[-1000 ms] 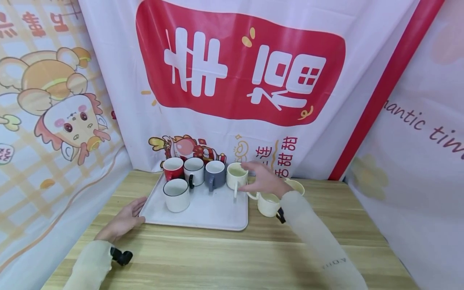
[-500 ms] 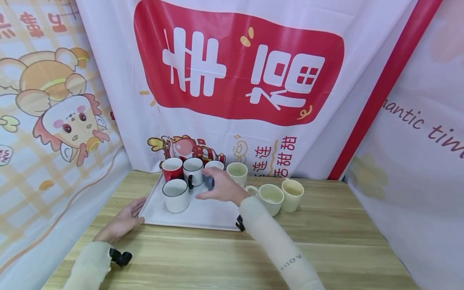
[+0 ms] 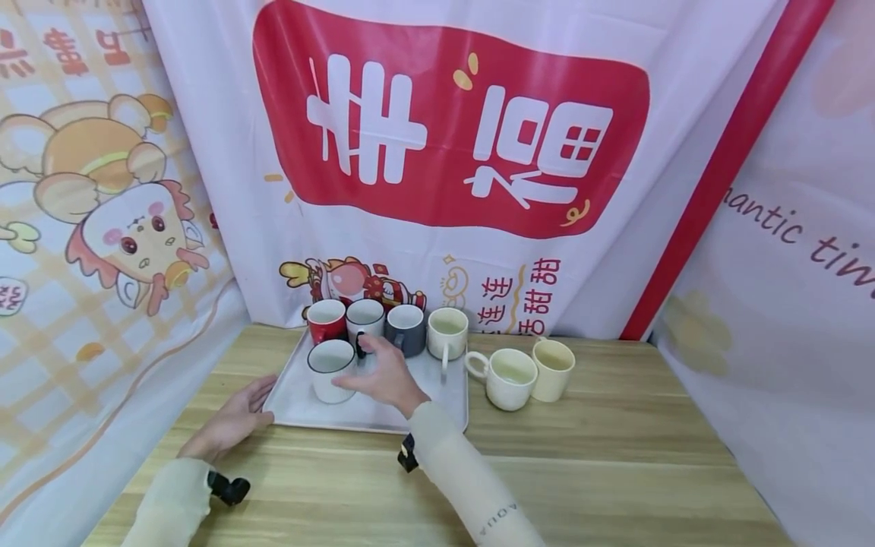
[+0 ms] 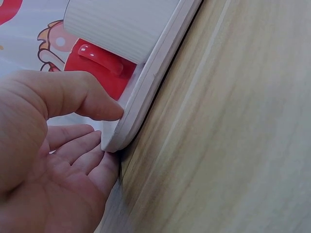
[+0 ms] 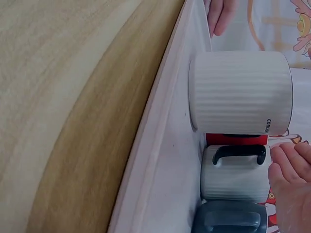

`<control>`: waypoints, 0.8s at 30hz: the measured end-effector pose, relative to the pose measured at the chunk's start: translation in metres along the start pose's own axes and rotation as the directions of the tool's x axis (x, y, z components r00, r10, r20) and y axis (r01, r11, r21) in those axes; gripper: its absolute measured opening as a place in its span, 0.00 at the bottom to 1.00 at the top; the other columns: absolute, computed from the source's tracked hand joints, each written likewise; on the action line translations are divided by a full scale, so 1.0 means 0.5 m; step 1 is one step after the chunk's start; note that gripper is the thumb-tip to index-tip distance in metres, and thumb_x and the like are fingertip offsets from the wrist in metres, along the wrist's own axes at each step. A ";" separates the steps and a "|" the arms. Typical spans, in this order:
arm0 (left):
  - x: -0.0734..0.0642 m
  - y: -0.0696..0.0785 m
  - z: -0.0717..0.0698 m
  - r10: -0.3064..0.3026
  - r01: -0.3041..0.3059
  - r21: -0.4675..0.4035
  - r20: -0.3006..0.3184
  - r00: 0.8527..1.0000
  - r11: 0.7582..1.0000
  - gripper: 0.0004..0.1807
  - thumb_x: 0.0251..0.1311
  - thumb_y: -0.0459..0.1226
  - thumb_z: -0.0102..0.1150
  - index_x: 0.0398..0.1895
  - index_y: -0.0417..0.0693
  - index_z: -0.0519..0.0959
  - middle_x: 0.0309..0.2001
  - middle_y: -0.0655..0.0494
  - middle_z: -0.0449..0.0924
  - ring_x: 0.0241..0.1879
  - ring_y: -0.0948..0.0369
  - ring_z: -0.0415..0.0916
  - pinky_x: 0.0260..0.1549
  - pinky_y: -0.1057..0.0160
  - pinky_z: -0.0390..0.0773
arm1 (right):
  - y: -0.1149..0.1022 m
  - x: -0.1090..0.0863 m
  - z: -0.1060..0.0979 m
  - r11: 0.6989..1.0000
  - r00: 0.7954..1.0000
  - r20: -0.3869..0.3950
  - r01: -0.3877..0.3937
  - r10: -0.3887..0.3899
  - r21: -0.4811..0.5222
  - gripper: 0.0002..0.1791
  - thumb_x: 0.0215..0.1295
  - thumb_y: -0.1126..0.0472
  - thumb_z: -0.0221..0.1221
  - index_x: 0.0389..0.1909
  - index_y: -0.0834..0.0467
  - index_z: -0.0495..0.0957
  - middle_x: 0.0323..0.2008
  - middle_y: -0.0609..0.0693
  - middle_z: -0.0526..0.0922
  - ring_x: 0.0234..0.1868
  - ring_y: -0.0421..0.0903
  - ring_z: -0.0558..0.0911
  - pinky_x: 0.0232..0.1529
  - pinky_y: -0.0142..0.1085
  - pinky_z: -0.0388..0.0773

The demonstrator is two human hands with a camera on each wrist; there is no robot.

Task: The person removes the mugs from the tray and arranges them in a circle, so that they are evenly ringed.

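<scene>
My left hand [image 3: 231,418] rests against the left front corner of a white tray [image 3: 383,416], with its thumb at the rim and its fingers along the outer side. Over the tray, my right hand [image 3: 384,378] has thumb and fingers spread beside the white ribbed mug [image 3: 328,386] with a dark rim at the front left. The right wrist view shows the fingers apart from this mug [image 5: 243,92]. Along the back stand a red mug [image 3: 326,328], a white mug with a black handle [image 3: 364,311], a grey mug [image 3: 412,342] and a cream mug [image 3: 447,342].
Right of the tray, a round cream cup [image 3: 507,395] with a ring handle and a pale yellow mug [image 3: 554,376] stand side by side on the wooden table [image 3: 615,441]. A printed cloth [image 3: 581,289] hangs behind the table.
My right hand has swept left from near the cream mug, past the grey mug, to the white mug at the front. My left hand keeps its place at the tray's corner.
</scene>
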State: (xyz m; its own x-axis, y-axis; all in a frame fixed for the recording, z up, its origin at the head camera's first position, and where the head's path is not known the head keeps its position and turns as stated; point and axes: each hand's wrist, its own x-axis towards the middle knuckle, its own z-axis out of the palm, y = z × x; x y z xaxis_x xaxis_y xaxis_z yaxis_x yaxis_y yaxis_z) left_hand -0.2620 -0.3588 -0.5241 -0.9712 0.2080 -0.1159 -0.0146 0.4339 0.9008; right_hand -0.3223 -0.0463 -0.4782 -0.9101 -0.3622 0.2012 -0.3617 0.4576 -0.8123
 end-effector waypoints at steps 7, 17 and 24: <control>0.000 -0.002 0.000 -0.009 0.009 0.007 -0.007 1.000 1.000 0.47 0.68 0.23 0.52 0.84 0.29 0.38 0.83 0.25 0.39 0.82 0.29 0.40 0.79 0.38 0.51 | -0.007 0.001 0.045 0.993 0.995 -0.039 -0.087 0.091 0.083 0.54 0.51 0.35 0.78 0.77 0.50 0.70 0.74 0.47 0.76 0.75 0.49 0.73 0.77 0.52 0.75; -0.002 0.005 0.006 0.006 -0.006 0.006 -0.003 1.000 1.000 0.47 0.68 0.23 0.53 0.83 0.27 0.39 0.82 0.23 0.40 0.82 0.28 0.41 0.78 0.38 0.52 | -0.009 0.016 0.093 0.985 0.978 -0.121 -0.165 0.170 0.056 0.56 0.47 0.37 0.81 0.76 0.52 0.70 0.73 0.50 0.76 0.74 0.50 0.73 0.76 0.50 0.76; 0.000 0.001 -0.001 0.008 -0.008 0.015 0.000 1.000 1.000 0.47 0.68 0.24 0.53 0.83 0.28 0.39 0.83 0.24 0.40 0.82 0.28 0.41 0.77 0.42 0.55 | -0.007 0.029 0.128 0.990 0.964 -0.228 -0.129 0.140 0.064 0.53 0.46 0.41 0.83 0.73 0.55 0.71 0.68 0.50 0.80 0.67 0.47 0.79 0.72 0.44 0.80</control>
State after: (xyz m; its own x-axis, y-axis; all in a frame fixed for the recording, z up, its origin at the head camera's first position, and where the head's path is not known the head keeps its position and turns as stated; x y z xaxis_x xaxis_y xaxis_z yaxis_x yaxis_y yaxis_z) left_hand -0.2621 -0.3590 -0.5235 -0.9714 0.2112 -0.1086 -0.0033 0.4453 0.8954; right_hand -0.3212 -0.1049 -0.5074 -0.9737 -0.1000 0.2045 -0.2276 0.4479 -0.8646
